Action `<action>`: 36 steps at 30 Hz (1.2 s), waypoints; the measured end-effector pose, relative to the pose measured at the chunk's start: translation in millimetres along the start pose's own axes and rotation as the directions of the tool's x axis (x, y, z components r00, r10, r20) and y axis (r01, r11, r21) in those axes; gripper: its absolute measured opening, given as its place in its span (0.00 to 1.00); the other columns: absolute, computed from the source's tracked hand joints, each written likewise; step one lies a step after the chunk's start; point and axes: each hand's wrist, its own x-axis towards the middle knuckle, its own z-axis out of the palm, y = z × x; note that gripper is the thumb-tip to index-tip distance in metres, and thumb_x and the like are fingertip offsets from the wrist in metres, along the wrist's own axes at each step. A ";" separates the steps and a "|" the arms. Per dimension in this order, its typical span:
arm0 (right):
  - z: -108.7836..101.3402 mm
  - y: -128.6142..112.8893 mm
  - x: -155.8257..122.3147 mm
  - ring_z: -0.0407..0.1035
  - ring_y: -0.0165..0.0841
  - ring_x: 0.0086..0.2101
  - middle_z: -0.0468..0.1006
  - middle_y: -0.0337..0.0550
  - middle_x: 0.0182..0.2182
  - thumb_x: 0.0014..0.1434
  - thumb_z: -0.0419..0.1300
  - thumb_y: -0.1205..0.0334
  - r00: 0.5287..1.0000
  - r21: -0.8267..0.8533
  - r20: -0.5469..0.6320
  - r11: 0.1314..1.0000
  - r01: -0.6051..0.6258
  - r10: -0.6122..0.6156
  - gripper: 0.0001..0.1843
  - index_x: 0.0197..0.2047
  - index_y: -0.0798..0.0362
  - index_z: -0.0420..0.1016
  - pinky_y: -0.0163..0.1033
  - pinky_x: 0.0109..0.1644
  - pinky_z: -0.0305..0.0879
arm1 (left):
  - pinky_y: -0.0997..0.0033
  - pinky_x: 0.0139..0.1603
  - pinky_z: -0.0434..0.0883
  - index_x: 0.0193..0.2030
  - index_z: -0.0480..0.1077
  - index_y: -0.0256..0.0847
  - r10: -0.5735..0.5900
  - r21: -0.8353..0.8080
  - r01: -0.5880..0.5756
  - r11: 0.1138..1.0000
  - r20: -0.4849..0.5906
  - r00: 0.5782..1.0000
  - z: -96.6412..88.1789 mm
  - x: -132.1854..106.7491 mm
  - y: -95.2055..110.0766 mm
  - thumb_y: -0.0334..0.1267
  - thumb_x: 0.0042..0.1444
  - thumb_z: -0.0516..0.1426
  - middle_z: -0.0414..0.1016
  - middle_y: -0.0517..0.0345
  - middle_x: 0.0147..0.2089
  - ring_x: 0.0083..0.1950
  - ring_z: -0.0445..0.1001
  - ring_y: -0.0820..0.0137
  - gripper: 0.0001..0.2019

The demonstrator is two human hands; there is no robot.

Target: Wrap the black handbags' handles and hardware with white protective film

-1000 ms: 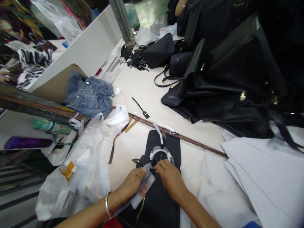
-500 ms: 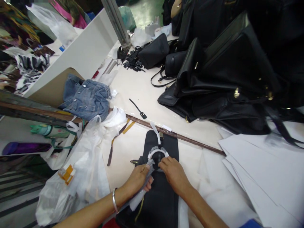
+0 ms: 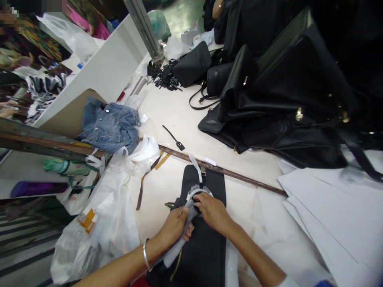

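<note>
A black bag (image 3: 206, 251) lies flat on the table below my hands, with a brass-coloured clasp (image 3: 203, 171) near its far end. Its curved handle (image 3: 202, 190) is wrapped in whitish film. My left hand (image 3: 175, 225) is closed around a strip of clear plastic film (image 3: 175, 253) that trails toward me. Inside the handle's loop are the bent fingertips of my right hand (image 3: 214, 211), pressed together by the film; what they pinch is hidden. A zip pull (image 3: 169, 204) sticks out at the bag's left side.
Black bags (image 3: 275, 103) are heaped at the right, beyond white paper sheets (image 3: 323, 215). A small black strap (image 3: 173, 137) lies past the brown table strip (image 3: 251, 181). A denim garment (image 3: 110, 123) and crumpled plastic (image 3: 116, 203) lie at left. Another person is at the upper left.
My right hand has moved left and slightly away from me, from the handle's right end into its loop. My left hand keeps hold of the plastic film.
</note>
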 end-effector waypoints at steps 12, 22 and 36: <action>-0.6 -14.5 4.4 0.72 0.34 0.46 0.79 0.42 0.45 0.65 0.48 0.64 0.998 0.236 0.065 0.971 -0.029 0.015 0.16 0.51 0.49 0.72 0.39 0.50 0.65 | 0.73 0.20 0.69 0.40 0.65 0.37 -0.037 -0.058 0.038 0.998 0.018 0.999 -6.1 -10.2 -6.3 0.65 0.53 0.48 0.72 0.56 0.28 0.22 0.71 0.71 0.29; 4.1 -8.5 8.8 0.73 0.35 0.43 0.79 0.44 0.41 0.63 0.48 0.69 0.997 0.079 0.048 0.995 -0.064 0.060 0.17 0.53 0.50 0.67 0.38 0.46 0.65 | 0.71 0.19 0.69 0.43 0.65 0.37 -0.037 0.024 0.037 0.999 0.017 0.999 -6.2 -1.6 -12.4 0.65 0.54 0.46 0.70 0.58 0.27 0.21 0.70 0.71 0.30; 8.4 -10.3 3.6 0.73 0.33 0.41 0.80 0.40 0.40 0.62 0.49 0.68 0.996 0.125 0.076 0.990 -0.065 0.056 0.14 0.48 0.48 0.68 0.37 0.45 0.64 | 0.71 0.21 0.68 0.54 0.64 0.40 -0.006 0.080 0.006 0.997 0.001 1.000 -5.1 1.5 -17.0 0.63 0.56 0.45 0.70 0.60 0.27 0.22 0.69 0.70 0.31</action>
